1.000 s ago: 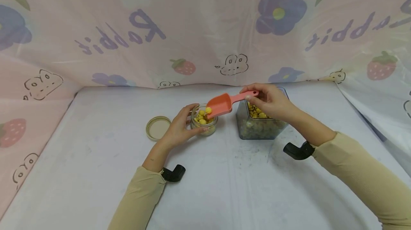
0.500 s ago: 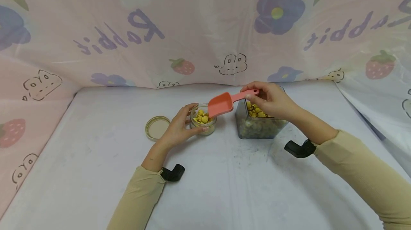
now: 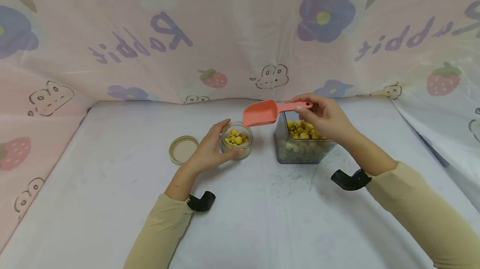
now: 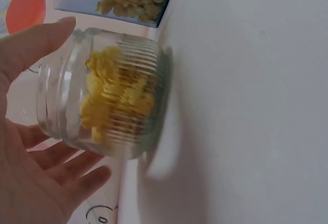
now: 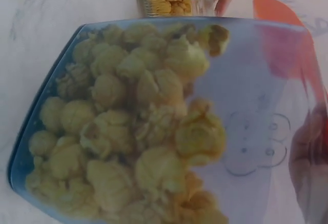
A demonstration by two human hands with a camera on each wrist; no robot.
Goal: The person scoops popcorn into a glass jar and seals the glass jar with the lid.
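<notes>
at frame centre, our left hand grips the small glass jar of yellow snacks. our right hand pinches the pink scoop above the square container.

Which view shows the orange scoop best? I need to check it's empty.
The head view: the whole scoop shows, held by the right hand. Its inside is hidden. The left wrist view catches only its bowl; the right wrist view blurs it through the container.
</notes>
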